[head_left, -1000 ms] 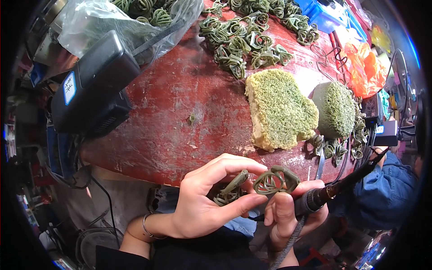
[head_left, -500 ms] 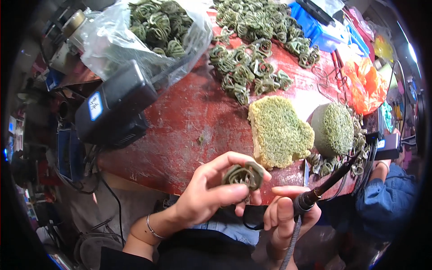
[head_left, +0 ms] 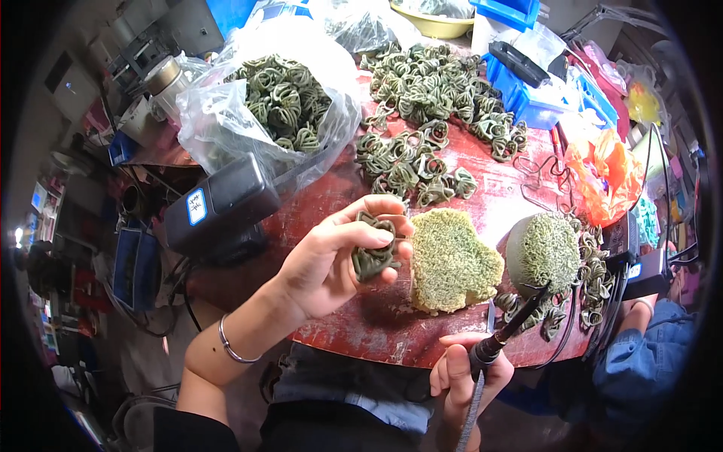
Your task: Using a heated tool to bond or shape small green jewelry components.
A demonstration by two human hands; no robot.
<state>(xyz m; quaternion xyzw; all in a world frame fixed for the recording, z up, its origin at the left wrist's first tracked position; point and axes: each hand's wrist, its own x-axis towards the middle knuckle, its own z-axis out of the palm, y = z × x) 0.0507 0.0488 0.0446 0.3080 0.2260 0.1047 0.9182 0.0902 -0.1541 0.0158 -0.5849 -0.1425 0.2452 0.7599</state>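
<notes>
Raised over the table, my left hand is closed around a dark green looped piece that looks like waxy rings joined together. My right hand, at the table's near edge, grips a black pen-shaped tool with a grey braided cord; it looks like a soldering iron or wax pen. Its thin tip overlaps the lower edge of a round grey-green block with a grainy top; I cannot tell whether they touch. Beside my left fingers lies a flat, irregular yellow-green grainy slab. A narrow blade pokes out below the slab.
Similar green pieces are heaped on the red table and fill a clear plastic bag. A black box-shaped device stands at left. An orange bag, blue trays and cables crowd the right, where another person's blue-clothed limb shows.
My left hand has risen away from my right hand, and the looped piece has turned in its fingers. The right hand still grips the tool, slightly lower and further left. The view has tilted up.
</notes>
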